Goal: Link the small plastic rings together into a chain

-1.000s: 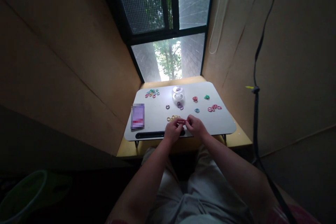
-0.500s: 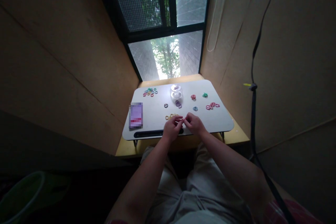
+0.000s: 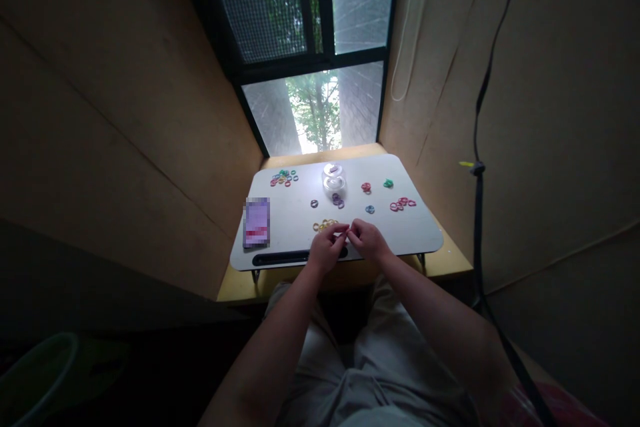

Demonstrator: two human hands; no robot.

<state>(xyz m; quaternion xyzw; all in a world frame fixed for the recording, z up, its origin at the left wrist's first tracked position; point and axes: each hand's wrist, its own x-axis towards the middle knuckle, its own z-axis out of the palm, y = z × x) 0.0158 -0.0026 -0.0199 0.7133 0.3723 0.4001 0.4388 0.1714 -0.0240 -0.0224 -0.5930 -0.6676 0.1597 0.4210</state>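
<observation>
My left hand [image 3: 327, 247] and my right hand [image 3: 366, 238] meet at the fingertips over the front of a white lap table [image 3: 290, 220]. Both are pinched closed, and whatever sits between the fingertips is too small to make out. Just behind my left hand lie yellow rings [image 3: 324, 225]. Purple rings [image 3: 339, 201] rest in front of a clear round container [image 3: 334, 180], with a dark ring [image 3: 314, 203] to their left. Blue rings [image 3: 369, 209], red rings [image 3: 366, 187], green rings [image 3: 389, 183] and pink rings [image 3: 402, 204] form separate groups on the right.
A mixed pile of coloured rings [image 3: 284, 178] is at the table's back left. A purple phone-like object [image 3: 257, 222], pixelated, lies at the left edge. A black slot [image 3: 280, 258] runs along the front edge. A dark strap [image 3: 479, 227] hangs at the right.
The view has shifted slightly. My left fingers have drawn a little closer together, and both hands remain joined at the fingertips in the same place over the table.
</observation>
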